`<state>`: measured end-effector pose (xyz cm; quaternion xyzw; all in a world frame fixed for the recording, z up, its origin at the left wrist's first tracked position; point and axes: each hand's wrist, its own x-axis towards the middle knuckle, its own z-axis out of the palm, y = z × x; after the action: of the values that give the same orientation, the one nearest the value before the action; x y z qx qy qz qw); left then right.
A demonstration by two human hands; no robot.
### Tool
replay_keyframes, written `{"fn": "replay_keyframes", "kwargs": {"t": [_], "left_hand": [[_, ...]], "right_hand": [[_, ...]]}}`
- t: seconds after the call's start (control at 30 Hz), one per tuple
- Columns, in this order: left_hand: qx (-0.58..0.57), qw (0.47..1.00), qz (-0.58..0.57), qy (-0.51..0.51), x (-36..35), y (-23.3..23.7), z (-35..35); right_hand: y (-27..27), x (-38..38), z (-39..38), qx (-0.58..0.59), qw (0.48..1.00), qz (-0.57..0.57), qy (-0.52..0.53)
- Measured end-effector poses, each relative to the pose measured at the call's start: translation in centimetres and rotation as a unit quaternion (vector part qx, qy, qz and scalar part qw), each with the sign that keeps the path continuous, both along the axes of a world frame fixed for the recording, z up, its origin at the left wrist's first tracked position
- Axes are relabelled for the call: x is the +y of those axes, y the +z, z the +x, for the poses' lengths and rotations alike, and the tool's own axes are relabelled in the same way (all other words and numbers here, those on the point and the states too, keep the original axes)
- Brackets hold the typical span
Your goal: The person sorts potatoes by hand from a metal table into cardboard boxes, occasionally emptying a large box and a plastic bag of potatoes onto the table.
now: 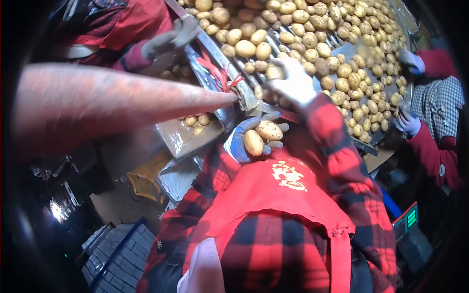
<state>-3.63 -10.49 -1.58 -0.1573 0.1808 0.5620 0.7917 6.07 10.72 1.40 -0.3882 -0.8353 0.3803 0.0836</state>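
My left hand (238, 141), in a blue and grey glove, is cupped in front of my red apron (288, 185). Two potatoes lie in it, one (253, 142) nearer the palm and the other (269, 130) by the fingers. Farther forward, my right hand (297, 83) wears a white glove and is somewhat blurred. Its fingers are closed around a potato (275, 73) at the near edge of the sorting table. Many loose potatoes (361, 78) cover the table, with metal rollers (332, 41) showing between them.
A thick blurred pinkish post (122, 97) juts in from the left, beside red ribbons (215, 71). Co-workers' gloved hands appear at upper left (173, 38) and right (409, 122). Below are a metal chute (183, 139), stacked boxes (122, 254) and a green-lit display (411, 218).
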Motion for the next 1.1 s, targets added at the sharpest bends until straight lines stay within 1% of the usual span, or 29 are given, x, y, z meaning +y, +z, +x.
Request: {"fn": "replay_keyframes", "kwargs": {"t": [0.03, 0.07, 0.1, 0.13, 0.17, 0.2, 0.23, 0.27, 0.3, 0.33, 0.37, 0.4, 0.43, 0.47, 0.6, 0.63, 0.67, 0.7, 0.73, 0.77, 0.8, 0.83, 0.87, 0.9, 0.93, 0.97, 1.0, 1.07, 1.1], "left_hand": [[-0.077, 0.997, 0.023, 0.017, -1.2, -0.8, -0.2], [-0.153, 0.987, 0.048, 0.033, -2.4, -1.3, -0.4], [-0.180, 0.981, 0.057, 0.053, -3.7, -1.4, -0.9], [-0.131, 0.984, 0.092, 0.075, -4.9, -0.7, -2.0], [-0.085, 0.985, 0.092, 0.121, -6.2, -1.1, -3.0], [-0.040, 0.981, 0.092, 0.167, -7.4, -1.7, -3.8], [0.094, 0.974, 0.010, 0.207, -7.6, -1.0, -4.2], [0.227, 0.940, -0.073, 0.245, -7.7, -0.4, -5.0], [0.513, 0.829, -0.045, 0.218, -8.2, -1.1, -6.2], [0.721, 0.655, -0.028, 0.224, -8.4, -1.9, -7.2], [0.655, 0.689, -0.121, 0.288, -7.9, -2.8, -8.7], [0.574, 0.713, -0.209, 0.345, -7.8, -3.4, -9.8], [0.617, 0.667, -0.244, 0.340, -8.3, -2.2, -9.9], [0.658, 0.623, -0.268, 0.329, -8.8, -0.9, -10.4], [0.718, 0.526, -0.238, 0.390, -18.6, -6.0, -18.7], [0.785, 0.439, -0.295, 0.322, -19.6, -5.6, -20.3], [0.838, 0.340, -0.348, 0.247, -20.4, -4.7, -21.7], [0.822, 0.308, -0.447, 0.173, -21.2, -4.2, -23.4], [0.794, 0.268, -0.536, 0.098, -21.3, -3.6, -24.7], [0.773, 0.408, -0.452, 0.176, -20.8, -2.1, -25.0], [0.724, 0.536, -0.358, 0.246, -20.8, -1.1, -24.9], [0.760, 0.528, -0.284, 0.252, -22.6, -4.5, -26.9], [0.692, 0.632, -0.240, 0.254, -19.7, -1.9, -24.1], [0.646, 0.702, -0.232, 0.190, -16.9, 0.9, -20.5], [0.733, 0.667, -0.110, 0.073, -16.4, -2.0, -19.8], [0.594, 0.779, -0.198, 0.031, -11.1, 2.9, -14.2], [0.556, 0.821, -0.125, -0.039, -8.7, 3.4, -11.1], [0.370, 0.922, 0.024, -0.113, -4.3, 2.2, -6.1], [0.303, 0.948, 0.032, -0.097, -2.7, 1.6, -3.7]], "right_hand": [[4.6, 0.5, 1.0, 0.019, 0.932, -0.356, -0.065], [1.7, 1.3, 3.6, 0.106, 0.935, -0.337, -0.036], [1.7, 1.4, 5.4, 0.106, 0.867, -0.486, -0.013], [0.7, 0.1, 7.1, 0.164, 0.891, -0.401, 0.134], [3.7, -2.2, 6.3, 0.149, 0.770, -0.621, 0.004], [5.9, -4.3, 5.4, 0.076, 0.801, -0.593, 0.010], [5.4, -5.8, 4.3, 0.072, 0.816, -0.559, 0.129], [6.3, -7.4, 2.1, 0.061, 0.860, -0.465, 0.202], [6.0, -10.0, 0.1, 0.097, 0.839, -0.512, 0.157], [2.1, -12.7, -2.6, 0.141, 0.868, -0.435, 0.193], [0.0, -15.2, -6.3, 0.273, 0.888, -0.299, 0.217], [1.3, -15.2, -8.9, 0.159, 0.939, 0.095, 0.289], [0.3, -15.8, -10.7, 0.116, 0.932, 0.208, 0.274], [-2.8, -16.8, -11.4, 0.179, 0.912, 0.278, 0.244], [-0.9, -17.2, -4.2, 0.136, 0.924, 0.090, 0.345], [-1.1, -16.7, -2.1, 0.028, 0.919, 0.052, 0.390], [-1.4, -16.0, 0.5, 0.054, 0.919, 0.039, 0.389], [0.3, -14.9, 2.8, 0.100, 0.929, 0.056, 0.352], [1.7, -14.1, 4.5, 0.160, 0.945, 0.126, 0.256], [1.6, -12.8, 6.1, 0.108, 0.969, 0.091, 0.203], [0.6, -11.5, 7.7, 0.054, 0.974, 0.161, 0.149], [1.0, -10.7, 7.8, -0.013, 0.964, 0.263, 0.025], [1.5, -9.4, 7.3, -0.072, 0.945, 0.318, -0.039], [0.2, -7.5, 6.6, -0.146, 0.959, 0.233, -0.067], [-2.0, -6.2, 5.7, -0.223, 0.928, 0.288, -0.079], [-4.2, -4.3, 4.1, -0.238, 0.916, 0.308, -0.098], [-6.2, -3.1, 2.5, -0.268, 0.921, 0.265, -0.098], [-3.6, -2.3, 1.1, -0.226, 0.941, 0.222, -0.124], [-3.7, -2.3, 1.9, -0.226, 0.940, 0.220, -0.131]]}}
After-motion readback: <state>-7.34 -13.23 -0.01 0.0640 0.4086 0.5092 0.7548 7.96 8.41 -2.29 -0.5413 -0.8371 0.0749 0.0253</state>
